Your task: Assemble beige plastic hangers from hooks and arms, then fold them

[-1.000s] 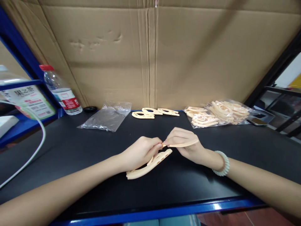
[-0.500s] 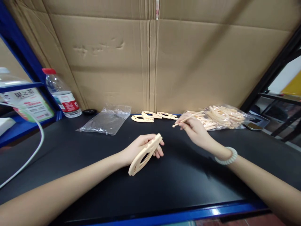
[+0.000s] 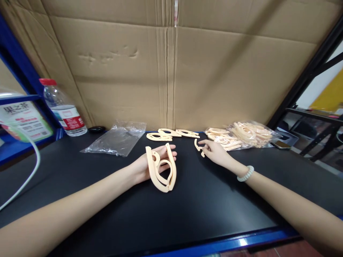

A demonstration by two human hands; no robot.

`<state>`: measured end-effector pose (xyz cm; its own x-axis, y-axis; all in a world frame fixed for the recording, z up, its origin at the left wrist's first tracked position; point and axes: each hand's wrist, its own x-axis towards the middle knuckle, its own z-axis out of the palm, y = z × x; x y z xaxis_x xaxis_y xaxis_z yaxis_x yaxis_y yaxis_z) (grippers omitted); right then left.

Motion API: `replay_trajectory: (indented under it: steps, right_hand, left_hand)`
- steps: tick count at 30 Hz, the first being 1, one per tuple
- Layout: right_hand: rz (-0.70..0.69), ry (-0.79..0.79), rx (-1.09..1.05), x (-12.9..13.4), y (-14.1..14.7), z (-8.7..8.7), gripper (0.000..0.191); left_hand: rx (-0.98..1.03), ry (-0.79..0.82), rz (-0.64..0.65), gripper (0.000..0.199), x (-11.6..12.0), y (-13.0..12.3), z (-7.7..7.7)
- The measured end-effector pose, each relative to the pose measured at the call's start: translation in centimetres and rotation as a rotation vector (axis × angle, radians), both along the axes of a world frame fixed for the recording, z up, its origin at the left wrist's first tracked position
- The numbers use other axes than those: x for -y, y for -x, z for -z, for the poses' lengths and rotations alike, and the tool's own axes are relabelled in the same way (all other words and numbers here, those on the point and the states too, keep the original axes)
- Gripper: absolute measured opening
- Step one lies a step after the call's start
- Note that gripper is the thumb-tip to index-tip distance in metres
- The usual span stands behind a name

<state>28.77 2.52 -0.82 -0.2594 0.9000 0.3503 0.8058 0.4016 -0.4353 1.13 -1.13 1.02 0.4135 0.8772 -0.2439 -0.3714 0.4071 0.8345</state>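
Note:
My left hand [image 3: 142, 167] holds a cream plastic folding clothes hanger [image 3: 153, 173] over the black table, its two arms folded together into a pointed oval. The fingers reach behind it and show at its right side. At the right, my right hand [image 3: 215, 151] is closed on a small curved cream hanger hook [image 3: 197, 145], just above the tabletop. The fingers hide part of the hook. Beyond the hands, at the back of the table, lie several similar folded hangers [image 3: 159, 138].
Clear bags with cream hanger parts [image 3: 250, 134] lie at the back right, near a phone [image 3: 282, 144]. An emptied clear bag [image 3: 114, 139] lies back left, beside a red-capped water bottle [image 3: 64, 110]. A cardboard wall [image 3: 120, 89] stands behind the table [image 3: 203, 207].
My left hand has turned the hanger so its flat side faces me. My right hand has lowered slightly, and the piece in it has turned, showing its curved hook shape.

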Motion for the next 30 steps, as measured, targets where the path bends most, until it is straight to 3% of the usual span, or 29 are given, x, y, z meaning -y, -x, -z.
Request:
replay_trajectory:
  steps: [5,8,10,13,17,23,27,30]
  right_hand:
    - [0.007,-0.223,0.022,2.2,1.4,-1.1,0.033]
    - [-0.299,-0.445,0.019,5.2,3.9,-2.2,0.031]
    - [-0.551,-0.528,0.173,7.1,5.7,-2.5,0.031]
    - [-0.698,-0.593,0.317,8.8,7.5,-2.0,0.036]
    - [-0.69,-0.67,0.367,9.1,7.8,-1.2,0.036]
    - [-0.594,-0.635,0.329,8.8,7.0,-1.1,0.033]
    - [-0.542,-0.578,0.355,8.4,6.6,-1.2,0.017]
    - [-0.51,-0.603,0.379,8.1,6.6,-1.0,0.013]
  left_hand:
    - [-0.02,0.009,0.013,0.02,0.2,-0.3,-0.4]
    - [-0.006,-0.025,0.026,0.017,0.4,-0.6,-0.5]
    - [-0.021,-0.058,0.044,0.017,0.6,-0.8,-0.5]
    - [-0.056,-0.101,0.099,0.019,1.1,-1.0,-0.7]
    - [-0.099,-0.133,0.093,0.017,1.8,-1.4,-0.9]
    - [-0.43,-0.311,-0.144,0.018,3.0,-1.3,-1.2]
    - [-0.572,-0.375,-0.148,0.02,3.4,-0.7,-2.0]
    - [-0.539,-0.359,-0.13,0.025,3.6,-0.4,-2.6]
